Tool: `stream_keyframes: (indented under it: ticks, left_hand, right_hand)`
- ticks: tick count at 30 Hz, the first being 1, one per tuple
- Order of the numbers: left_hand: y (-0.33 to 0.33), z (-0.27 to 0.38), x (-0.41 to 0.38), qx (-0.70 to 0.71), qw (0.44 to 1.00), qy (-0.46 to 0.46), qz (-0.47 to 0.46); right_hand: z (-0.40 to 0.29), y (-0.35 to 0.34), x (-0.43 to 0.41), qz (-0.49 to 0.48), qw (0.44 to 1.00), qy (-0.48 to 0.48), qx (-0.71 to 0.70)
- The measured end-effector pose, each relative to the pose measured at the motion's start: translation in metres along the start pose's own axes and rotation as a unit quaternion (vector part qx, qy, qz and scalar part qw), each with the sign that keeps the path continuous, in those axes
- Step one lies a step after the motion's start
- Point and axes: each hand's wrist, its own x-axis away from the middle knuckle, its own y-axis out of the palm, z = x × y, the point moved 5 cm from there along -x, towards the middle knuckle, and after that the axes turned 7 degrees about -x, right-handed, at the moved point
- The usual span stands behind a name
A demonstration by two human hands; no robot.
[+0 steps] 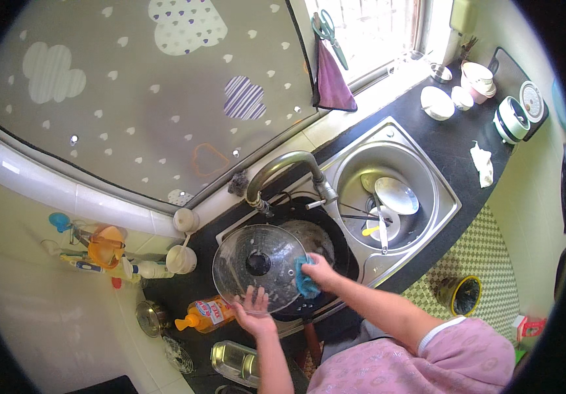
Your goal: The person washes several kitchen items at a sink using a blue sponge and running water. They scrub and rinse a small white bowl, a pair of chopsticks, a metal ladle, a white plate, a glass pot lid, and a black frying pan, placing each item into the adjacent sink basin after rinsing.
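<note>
A round glass pan lid point(278, 246) with a black knob is tilted above a black wok point(344, 256), which sits in the left sink basin with cloudy water in it. My left hand point(256, 315) supports the lid from below at its near rim, and its fingers show through the glass. In my right hand point(319, 271) is a blue scrubbing cloth point(306, 283), pressed against the lid's right edge. Over the wok arches a metal faucet point(283, 160). An orange dish soap bottle point(206, 315) stands left of my left hand.
The right basin point(423, 224) holds a plate point(396, 195), a bowl and several utensils. White bowls point(436, 103) and a small appliance point(511, 120) stand on the right counter. Glass containers point(233, 362) are at the lower left. On the floor stands a trash bin point(466, 295).
</note>
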Motion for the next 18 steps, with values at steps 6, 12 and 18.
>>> stream_keyframes:
  ticks: [6, 12, 18]
  left_hand:
    - [0.016, 0.069, -0.030, -0.121, 0.971, -0.102, -0.180]
    - [0.043, 0.070, -0.021, -0.195, 0.957, -0.153, -0.151]
    - [0.027, 0.052, -0.013, -0.126, 0.987, -0.049, -0.087]
  right_hand:
    - [-0.068, 0.010, -0.034, -0.164, 0.968, 0.060, 0.178]
    - [-0.096, 0.032, -0.051, -0.126, 0.979, -0.031, 0.160]
    - [-0.049, -0.009, -0.034, 0.199, 0.898, -0.222, 0.324]
